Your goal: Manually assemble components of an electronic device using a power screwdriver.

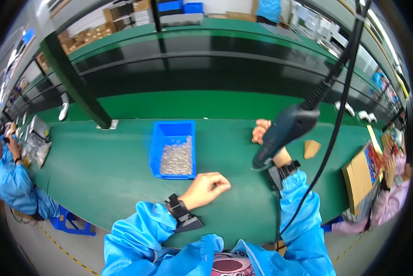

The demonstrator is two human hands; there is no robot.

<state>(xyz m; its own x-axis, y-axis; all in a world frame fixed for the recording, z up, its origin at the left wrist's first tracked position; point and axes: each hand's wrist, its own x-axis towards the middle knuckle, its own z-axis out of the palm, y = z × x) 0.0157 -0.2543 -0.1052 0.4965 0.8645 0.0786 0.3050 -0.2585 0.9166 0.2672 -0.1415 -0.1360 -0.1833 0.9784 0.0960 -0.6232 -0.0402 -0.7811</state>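
My left hand point(206, 187) rests on the green bench top point(110, 170) just below the blue bin point(167, 131), fingers curled in; whether it pinches something small cannot be told. The bin holds a heap of small silvery metal parts point(177, 158). My right hand point(261, 130) is raised and wrapped around the grip of a dark electric screwdriver point(284, 131) that hangs from a black cable point(339, 69); its tip points down at the bench to the right of the bin.
A small brown cardboard piece point(311, 148) lies right of the tool. A person in blue point(8, 175) works at the far left, another person in pink point(395, 184) at the far right beside a cardboard tray point(359, 177). A green post point(75, 80) stands behind.
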